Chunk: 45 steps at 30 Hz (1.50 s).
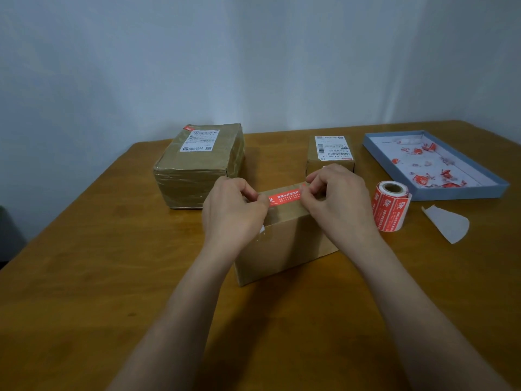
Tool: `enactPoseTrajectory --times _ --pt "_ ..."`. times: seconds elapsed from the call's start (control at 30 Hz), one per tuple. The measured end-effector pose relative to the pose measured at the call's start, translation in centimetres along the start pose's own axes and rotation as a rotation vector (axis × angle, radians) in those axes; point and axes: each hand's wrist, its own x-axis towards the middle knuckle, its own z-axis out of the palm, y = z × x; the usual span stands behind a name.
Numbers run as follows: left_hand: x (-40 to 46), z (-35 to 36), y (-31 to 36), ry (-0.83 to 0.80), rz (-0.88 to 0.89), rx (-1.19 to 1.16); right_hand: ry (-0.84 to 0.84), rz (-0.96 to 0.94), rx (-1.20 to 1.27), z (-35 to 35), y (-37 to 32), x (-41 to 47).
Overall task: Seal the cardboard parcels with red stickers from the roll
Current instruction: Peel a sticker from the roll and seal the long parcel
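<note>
A plain cardboard parcel [284, 244] stands in the middle of the wooden table [112, 277]. A long red sticker [286, 198] with white print stretches over its top. My left hand [232, 213] pinches the sticker's left end and my right hand [337, 198] pinches its right end. I cannot tell whether the sticker touches the cardboard. The roll of red stickers [390, 206] stands upright just right of my right hand. Two more parcels sit behind: a large taped one [200, 165] at the left, with a red sticker at its far corner, and a small one [329, 155].
A shallow blue tray [462, 194] at the back right holds several crumpled red and white scraps. A torn piece of white backing paper [448, 222] lies to the right of the roll. The wall runs along the table's far edge.
</note>
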Motion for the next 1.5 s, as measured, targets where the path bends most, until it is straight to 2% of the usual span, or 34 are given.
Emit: enactPoseTrajectory --times 0.73,0.93,1.3,1.43,1.5 --pt "-0.1 0.2 0.0 -0.003 0.022 0.033 -0.103 0.109 0.039 -0.7 -0.4 0.6" --pt "-0.1 0.4 -0.1 0.007 0.029 0.048 -0.071 0.191 0.070 -1.2 -0.5 0.8" --pt "-1.0 0.7 0.0 0.068 0.039 0.082 -0.058 0.180 0.146 -1.2 -0.1 0.4" --pt "-1.4 0.4 0.4 0.123 0.036 0.040 -0.064 0.209 0.012 -0.9 0.1 0.2" --pt "-1.5 0.5 0.3 0.138 0.025 0.102 -0.097 0.272 0.004 -0.9 0.4 0.1"
